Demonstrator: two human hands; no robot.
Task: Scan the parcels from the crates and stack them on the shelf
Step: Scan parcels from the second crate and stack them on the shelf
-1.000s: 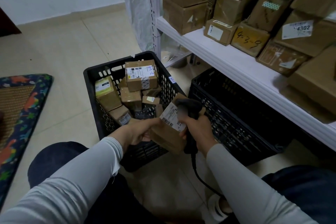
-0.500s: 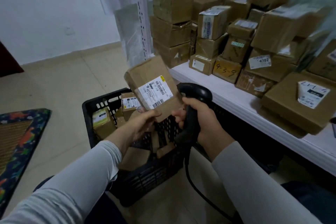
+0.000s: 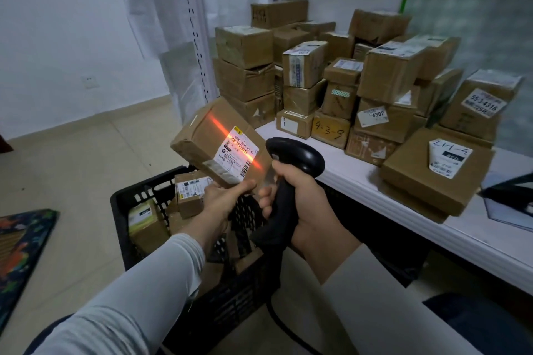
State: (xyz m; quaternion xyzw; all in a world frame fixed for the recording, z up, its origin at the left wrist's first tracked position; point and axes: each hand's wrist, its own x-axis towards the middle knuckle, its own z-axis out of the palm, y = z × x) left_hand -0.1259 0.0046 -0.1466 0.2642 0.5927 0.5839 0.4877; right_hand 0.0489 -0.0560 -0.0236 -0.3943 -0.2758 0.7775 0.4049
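spotter: parcel position, please.

operator: on my feed the brown cardboard parcel (image 3: pixel 202 138) is held up above the black plastic crate (image 3: pixel 119 225), tilted, with its white shipping label (image 3: pixel 238 153) turned toward the barcode scanner (image 3: pixel 300 155). a red scan line (image 3: pixel 222 128) runs slantwise across the top face and over the label's barcode.

spotter: hands?

operator: the left hand (image 3: pixel 223 197) grips the parcel at its lower corner, thumb laid along the lower edge, the other fingers curled underneath where i can't see them. the right hand (image 3: pixel 307 204) is wrapped round the scanner's black handle, fingers closed on it. the scanner head sits just beside the parcel's right edge; i cannot tell whether they touch. a dark cable (image 3: pixel 272 313) drops from the base of the handle toward the floor.

spotter: and the crate?

operator: it stands on the tiled floor below both hands, with more small labelled parcels (image 3: pixel 190 196) inside it.

spotter: shelf?

operator: the white shelf board (image 3: pixel 360 179) is to the right, loaded with stacked cardboard boxes (image 3: pixel 383 78). in the front row one box (image 3: pixel 330 131) has "4-3-9" in marker, and a flat box (image 3: pixel 418 181) with a handwritten label lies near the board's front edge. a patterned mat (image 3: pixel 20 242) lies on the floor at far left.
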